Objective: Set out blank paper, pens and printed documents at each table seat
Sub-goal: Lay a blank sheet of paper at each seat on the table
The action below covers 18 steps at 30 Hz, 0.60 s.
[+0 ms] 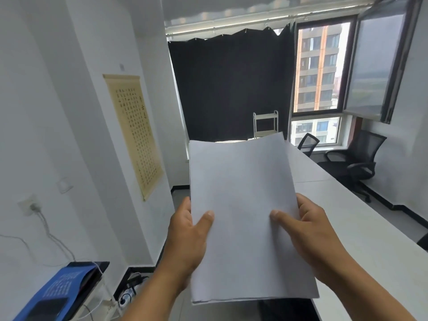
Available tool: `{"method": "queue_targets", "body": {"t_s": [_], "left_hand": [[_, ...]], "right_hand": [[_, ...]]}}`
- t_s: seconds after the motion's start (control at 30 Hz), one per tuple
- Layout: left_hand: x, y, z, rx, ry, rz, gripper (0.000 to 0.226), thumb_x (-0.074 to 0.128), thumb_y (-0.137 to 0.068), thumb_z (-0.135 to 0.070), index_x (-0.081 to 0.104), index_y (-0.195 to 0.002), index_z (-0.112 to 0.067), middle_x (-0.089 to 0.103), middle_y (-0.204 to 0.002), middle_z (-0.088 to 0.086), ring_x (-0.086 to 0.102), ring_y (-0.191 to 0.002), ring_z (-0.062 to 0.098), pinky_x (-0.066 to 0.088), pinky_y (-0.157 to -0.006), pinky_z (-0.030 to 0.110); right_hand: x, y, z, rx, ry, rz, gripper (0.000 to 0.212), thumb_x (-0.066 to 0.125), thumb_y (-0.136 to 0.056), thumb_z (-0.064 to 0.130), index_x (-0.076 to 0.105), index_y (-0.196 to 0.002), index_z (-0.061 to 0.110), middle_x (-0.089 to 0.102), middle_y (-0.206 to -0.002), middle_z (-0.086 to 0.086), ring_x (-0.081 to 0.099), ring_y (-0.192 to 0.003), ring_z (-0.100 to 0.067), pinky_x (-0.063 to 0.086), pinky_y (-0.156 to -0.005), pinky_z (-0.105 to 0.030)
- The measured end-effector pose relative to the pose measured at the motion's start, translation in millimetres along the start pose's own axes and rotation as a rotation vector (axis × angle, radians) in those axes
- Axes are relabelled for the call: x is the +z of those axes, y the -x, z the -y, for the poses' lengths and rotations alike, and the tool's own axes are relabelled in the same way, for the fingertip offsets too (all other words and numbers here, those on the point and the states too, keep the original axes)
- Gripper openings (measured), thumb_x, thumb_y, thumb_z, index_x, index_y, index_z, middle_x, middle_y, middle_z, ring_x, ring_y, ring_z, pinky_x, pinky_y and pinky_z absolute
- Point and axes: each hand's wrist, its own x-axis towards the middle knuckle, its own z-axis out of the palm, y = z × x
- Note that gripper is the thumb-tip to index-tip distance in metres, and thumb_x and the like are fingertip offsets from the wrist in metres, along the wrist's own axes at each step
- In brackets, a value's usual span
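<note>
White-walled office, a black curtain drawn across most of the far window, daylight entering at 1 o'clock where a window panel stands swung open. Left hand: thumb lies flat across the top sheet, the remaining fingers pass under the stack and are hidden, so the hand grips the stack's left edge. Right hand: same arrangement on the right edge, thumb on top, fingers underneath out of sight. The stack of blank paper is held between both hands at centre view, raised off any surface, its far end tilted upward; the top sheet shows no print, and several sheet edges are visible along the near border. A long white bench runs from 5 o'clock toward 1 o'clock, partly beneath the stack's right side. Two black mesh office chairs stand at 2 o'clock near the window. A white wire cart stands at 12 o'clock against the curtain. A calligraphy scroll hangs on the wall at 10 o'clock. A blue folder lies on a dark stand at 7 o'clock.
</note>
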Motion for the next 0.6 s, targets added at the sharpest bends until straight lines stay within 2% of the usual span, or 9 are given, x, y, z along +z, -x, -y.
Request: {"method": "queue_targets", "body": {"t_s": [0.27, 0.47, 0.6], "left_hand": [[19.4, -108.7, 24.4, -0.018, -0.024, 0.055, 0.022, 0.064, -0.109, -0.015, 0.069, -0.123, -0.031, 0.083, -0.114, -0.01, 0.082, -0.102, 0.019, 0.066, -0.093, 0.052], [25.5, -195.1, 55.4, -0.032, 0.028, 0.162, 0.023, 0.063, -0.108, -0.007, 0.068, -0.122, -0.025, 0.084, -0.109, -0.009, 0.082, -0.097, 0.018, 0.069, -0.078, 0.035], [18.1, -260.9, 84.3, -0.053, 0.065, 0.257, 0.025, 0.062, -0.109, -0.007, 0.068, -0.123, -0.026, 0.084, -0.112, -0.007, 0.082, -0.1, 0.019, 0.067, -0.083, 0.04]], "right_hand": [[18.2, -97.4, -25.3, 0.047, -0.022, -0.037, 0.021, 0.068, -0.099, 0.007, 0.075, -0.112, 0.021, 0.083, -0.103, 0.006, 0.081, -0.09, -0.022, 0.065, -0.082, -0.046], [44.7, -154.7, -52.2, 0.08, 0.0, -0.129, 0.02, 0.067, -0.1, 0.007, 0.074, -0.112, 0.022, 0.083, -0.101, 0.008, 0.081, -0.088, -0.018, 0.061, -0.074, -0.036], [78.0, -192.9, -69.3, 0.097, 0.04, -0.213, 0.021, 0.067, -0.1, 0.006, 0.074, -0.112, 0.022, 0.083, -0.104, 0.005, 0.081, -0.092, -0.021, 0.062, -0.081, -0.044]]}}
